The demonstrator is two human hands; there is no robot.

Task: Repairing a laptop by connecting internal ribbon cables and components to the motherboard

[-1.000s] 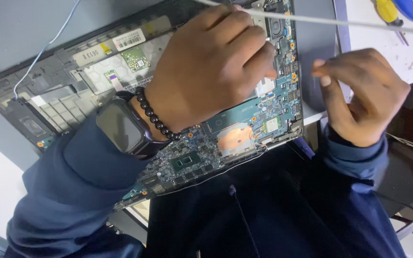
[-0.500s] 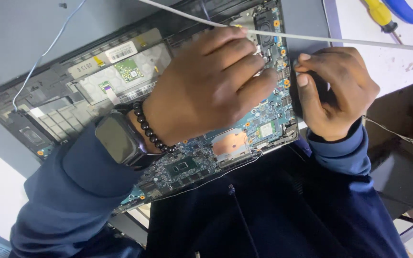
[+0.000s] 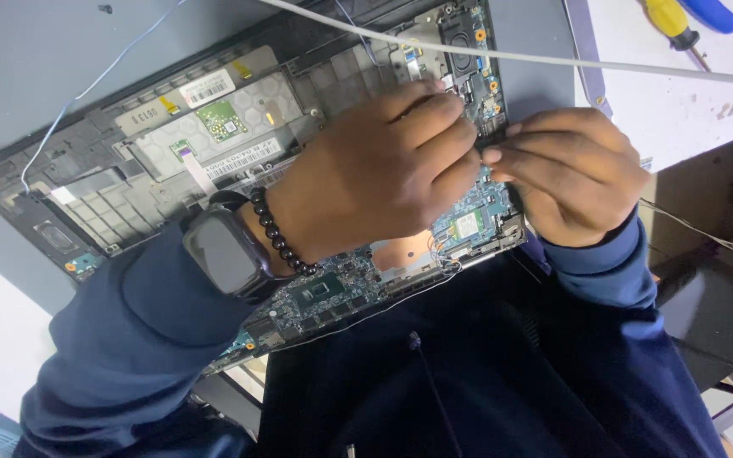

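An opened laptop base (image 3: 129,170) lies upside down with its blue-green circuit board (image 3: 324,293) along the near edge. My left hand (image 3: 375,178), with a dark smartwatch (image 3: 222,250) and a black bead bracelet (image 3: 273,233) on the wrist, lies across the board, its fingers curled down at the board's right end. My right hand (image 3: 574,174) meets it there, with its fingertips pinched together against the left fingertips at the chassis edge. Whatever sits between the fingers is hidden.
A white cable (image 3: 604,64) runs across the top of the laptop. A thin blue wire (image 3: 86,85) loops at the upper left. A yellow-handled screwdriver (image 3: 672,24) and a blue handle (image 3: 710,13) lie on the white tabletop (image 3: 680,93) at the right. My dark lap lies below.
My right hand has moved left from beside the laptop to its right edge and now touches my left hand's fingertips. My left hand stayed on the board.
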